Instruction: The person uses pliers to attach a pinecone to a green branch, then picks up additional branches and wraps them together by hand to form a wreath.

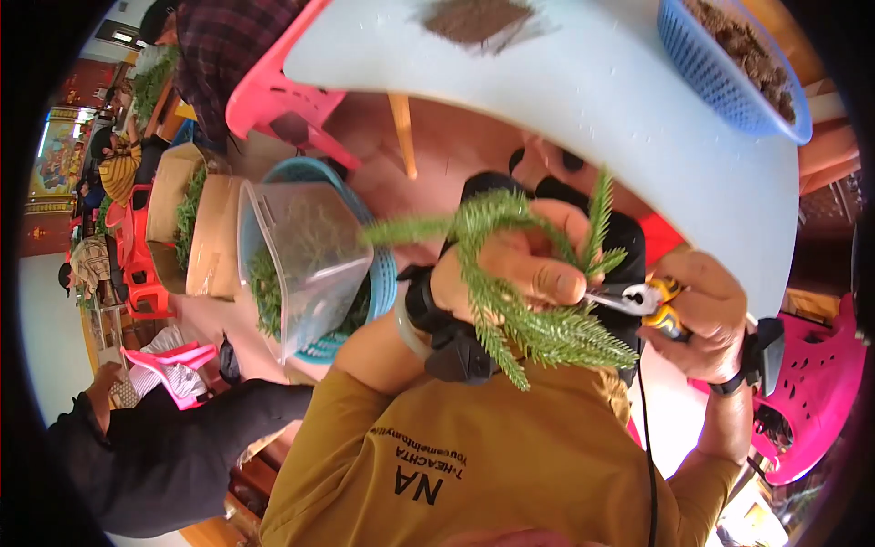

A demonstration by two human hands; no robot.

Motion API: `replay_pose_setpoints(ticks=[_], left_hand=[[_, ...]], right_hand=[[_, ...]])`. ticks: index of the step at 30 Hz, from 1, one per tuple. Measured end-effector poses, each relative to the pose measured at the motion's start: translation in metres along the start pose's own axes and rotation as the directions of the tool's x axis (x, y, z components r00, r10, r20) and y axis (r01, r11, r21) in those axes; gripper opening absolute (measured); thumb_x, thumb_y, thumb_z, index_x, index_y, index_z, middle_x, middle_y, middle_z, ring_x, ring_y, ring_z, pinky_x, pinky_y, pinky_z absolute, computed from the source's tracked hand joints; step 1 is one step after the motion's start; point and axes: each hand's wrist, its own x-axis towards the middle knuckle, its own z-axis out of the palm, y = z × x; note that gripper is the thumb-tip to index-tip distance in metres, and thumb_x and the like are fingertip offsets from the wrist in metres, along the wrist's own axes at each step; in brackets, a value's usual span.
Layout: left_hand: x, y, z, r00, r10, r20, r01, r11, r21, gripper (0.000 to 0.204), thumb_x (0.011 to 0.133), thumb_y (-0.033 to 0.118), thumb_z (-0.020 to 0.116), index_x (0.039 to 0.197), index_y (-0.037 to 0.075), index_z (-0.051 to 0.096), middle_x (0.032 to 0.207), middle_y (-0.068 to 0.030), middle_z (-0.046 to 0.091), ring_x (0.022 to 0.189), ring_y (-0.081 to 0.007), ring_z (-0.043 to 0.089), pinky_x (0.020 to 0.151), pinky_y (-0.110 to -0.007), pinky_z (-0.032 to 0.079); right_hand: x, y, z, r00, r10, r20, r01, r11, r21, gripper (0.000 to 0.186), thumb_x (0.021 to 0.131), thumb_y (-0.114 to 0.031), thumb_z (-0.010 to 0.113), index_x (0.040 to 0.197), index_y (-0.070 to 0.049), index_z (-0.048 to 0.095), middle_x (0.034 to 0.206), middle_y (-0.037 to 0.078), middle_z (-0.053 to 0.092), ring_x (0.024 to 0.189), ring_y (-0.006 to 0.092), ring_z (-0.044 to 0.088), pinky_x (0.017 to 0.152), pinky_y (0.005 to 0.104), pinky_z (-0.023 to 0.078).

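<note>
My left hand (533, 269) is closed around an artificial pine sprig (561, 337) in front of my chest. Its green needled tips fan out on several sides of the fingers. My right hand (706, 301) grips pliers (670, 319) with yellow and black handles. The metal jaws point left, close to my left thumb tip and the sprig's stem. Whether the jaws touch the stem or bite on a wire, I cannot tell.
A pale table (583, 91) curves ahead, bearing a brown pile (474, 20) and a blue basket (702, 82) of brown pieces. Leftward stand a clear plastic bin (314, 246) of greenery, a cardboard box (217, 232) and a pink chair (273, 82). Other people sit nearby.
</note>
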Motion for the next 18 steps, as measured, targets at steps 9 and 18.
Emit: replay_pose_setpoints(ticks=[9,18], left_hand=[[0.013,0.04,-0.047,0.847,0.514,-0.136,-0.504,0.858,0.1,0.015,0.089,0.015,0.06,0.099,0.003,0.059,0.086,-0.008,0.064,0.071,-0.0146,0.06,0.063,-0.03,0.051],[0.134,0.282,-0.022,0.744,0.668,-0.014,-0.41,0.472,0.781,0.031,0.091,0.012,0.059,0.118,-0.001,0.051,0.108,-0.0152,0.06,0.09,-0.03,0.063,0.082,-0.041,0.055]], right_hand=[[-0.005,0.004,-0.007,0.962,0.212,-0.171,-0.217,0.976,-0.011,0.025,0.054,-0.004,0.077,0.074,0.0,0.061,0.104,0.017,0.058,0.09,0.0274,0.057,0.078,0.0345,0.044],[-0.012,0.012,-0.013,0.863,0.372,-0.342,-0.369,0.926,0.076,0.024,0.056,-0.001,0.075,0.078,-0.001,0.065,0.111,0.017,0.056,0.095,0.0287,0.057,0.085,0.0339,0.043]])
